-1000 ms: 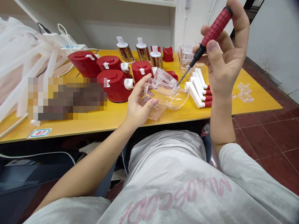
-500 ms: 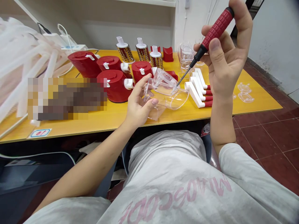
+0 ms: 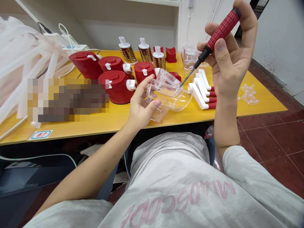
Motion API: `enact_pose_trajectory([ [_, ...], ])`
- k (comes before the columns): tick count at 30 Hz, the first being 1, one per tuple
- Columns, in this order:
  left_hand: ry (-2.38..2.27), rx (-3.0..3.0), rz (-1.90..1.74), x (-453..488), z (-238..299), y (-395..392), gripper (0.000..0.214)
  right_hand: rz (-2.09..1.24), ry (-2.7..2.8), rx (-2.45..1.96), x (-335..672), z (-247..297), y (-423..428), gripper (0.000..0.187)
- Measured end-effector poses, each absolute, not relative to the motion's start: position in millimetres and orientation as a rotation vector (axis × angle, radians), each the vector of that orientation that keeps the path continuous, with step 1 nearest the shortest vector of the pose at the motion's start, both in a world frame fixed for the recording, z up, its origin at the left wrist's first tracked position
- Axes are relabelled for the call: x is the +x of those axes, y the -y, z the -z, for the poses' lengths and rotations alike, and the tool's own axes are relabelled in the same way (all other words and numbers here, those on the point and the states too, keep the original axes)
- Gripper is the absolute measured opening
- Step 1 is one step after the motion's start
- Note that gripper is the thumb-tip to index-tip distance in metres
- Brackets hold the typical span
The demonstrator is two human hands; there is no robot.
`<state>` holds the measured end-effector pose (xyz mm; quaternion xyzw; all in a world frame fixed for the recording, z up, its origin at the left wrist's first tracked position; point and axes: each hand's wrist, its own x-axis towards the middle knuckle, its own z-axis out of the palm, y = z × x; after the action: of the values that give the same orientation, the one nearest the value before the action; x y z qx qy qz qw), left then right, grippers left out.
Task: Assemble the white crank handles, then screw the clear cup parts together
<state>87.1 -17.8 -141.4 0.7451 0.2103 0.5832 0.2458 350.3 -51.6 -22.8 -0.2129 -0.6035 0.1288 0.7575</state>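
Observation:
My left hand point(image 3: 142, 106) grips a clear plastic housing point(image 3: 171, 93), tilted on its side just above the yellow table point(image 3: 114, 118). My right hand point(image 3: 231, 58) is raised above it, fingers closed round a screwdriver point(image 3: 211, 42) with a red ribbed handle. The thin shaft slants down to the left and its tip sits at the housing's upper rim. My arms and grey shirt fill the lower part of the view.
Several red round bases point(image 3: 117, 86) stand behind my left hand. Metal grater drums point(image 3: 127, 52) line the back. White handles with red ends point(image 3: 200, 91) lie right of the housing. Clear parts point(image 3: 249, 95) lie at the far right edge, white tubes point(image 3: 23, 63) at the left.
My right hand with the screwdriver has shifted slightly to the right and turned a little. My left hand and the clear housing have stayed in place.

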Motion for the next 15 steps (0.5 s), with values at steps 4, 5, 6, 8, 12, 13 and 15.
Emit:
enact_pose_trajectory([
  [4,-0.575,2.031,-1.591,88,141,18,0.09,-0.216,1.322,-0.462,354,24,44,0.055],
  [5,-0.584,2.029,-1.594,88,141,18,0.09,-0.189,1.324,-0.473,355,25,42,0.056],
  [6,-0.592,2.027,-1.597,88,141,19,0.091,-0.169,1.33,-0.488,355,25,40,0.056],
  [8,-0.597,2.026,-1.6,89,141,19,0.092,-0.162,1.334,-0.494,357,25,41,0.055],
  [12,-0.588,2.033,-1.595,88,142,18,0.091,-0.306,1.394,-0.602,365,21,53,0.054],
  [13,-0.592,2.04,-1.593,87,142,18,0.092,-0.345,1.435,-0.676,368,20,56,0.061],
  [15,-0.6,2.06,-1.583,86,142,17,0.093,-0.416,1.505,-0.815,373,19,57,0.078],
])
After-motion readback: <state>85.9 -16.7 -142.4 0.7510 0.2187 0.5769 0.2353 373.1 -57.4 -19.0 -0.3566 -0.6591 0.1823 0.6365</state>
